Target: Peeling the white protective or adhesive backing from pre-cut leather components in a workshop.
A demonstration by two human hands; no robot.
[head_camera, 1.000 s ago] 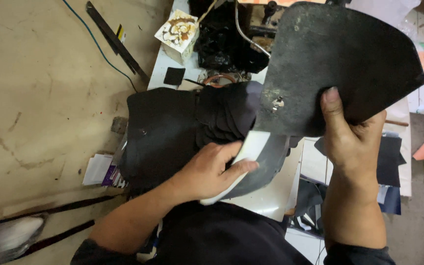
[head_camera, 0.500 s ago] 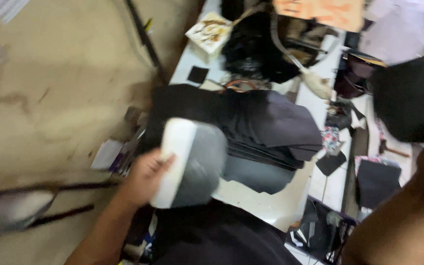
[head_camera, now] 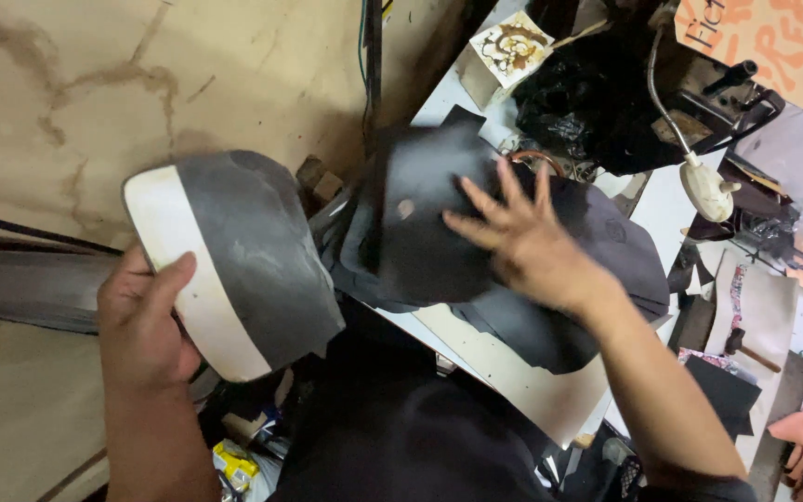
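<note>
A: What has the left hand got?

B: A curved dark grey cut piece with a white band down one edge, held off the table's side. The thumb lies across the white band, the other fingers are curled behind it out of sight, so it's pinched at that edge.

A: And how would it handle?

B: Light, I'd judge, and fairly stiff (it keeps its bend with nothing under the far end). The white edge near the thumb looks the firmest place to grip.

A: The right hand?

B: Fingers spread wide, flat over the stack of dark pieces on the white table. Those under the fingertips look thin and limp, likely to slide off one another.
</note>
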